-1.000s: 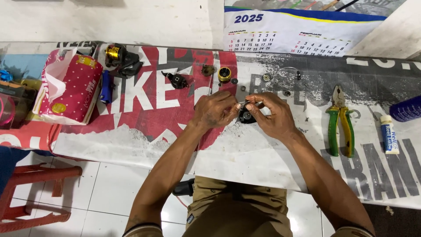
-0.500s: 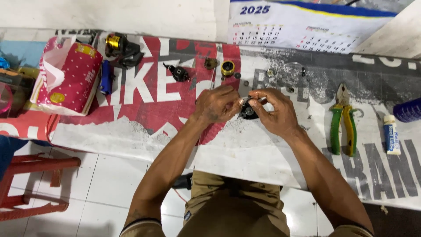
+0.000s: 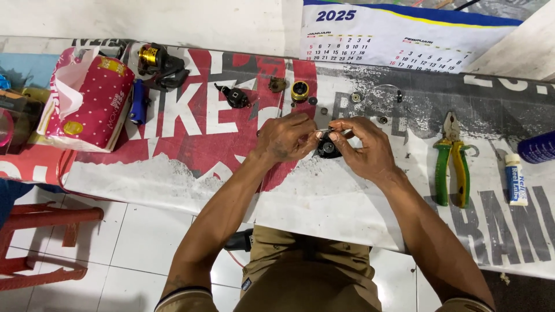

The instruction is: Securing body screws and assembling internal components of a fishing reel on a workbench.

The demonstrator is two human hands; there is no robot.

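Two hands meeting over the table [image 3: 324,202], left hand [image 3: 286,138] and right hand [image 3: 364,147] both pinching one black reel part [image 3: 327,149] at mid-table, one pair of pliers [image 3: 452,159], one tube [image 3: 514,179], one tissue pack [image 3: 87,101], one calendar [image 3: 399,37]

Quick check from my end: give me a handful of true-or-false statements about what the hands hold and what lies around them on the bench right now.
1. Both hands, the left hand and the right hand, meet on a small black round metal part. True.
2. The pliers with green and yellow handles lie in the left hand. False: they rest on the printed banner table cover, to the right of the right hand, untouched.
3. A red dotted tissue pack stands at the left end of the bench. True.
4. The small gold ring-shaped part sits beside the pliers. False: it lies beyond the hands, near the calendar.
5. A small white tube lies right of the pliers. True.
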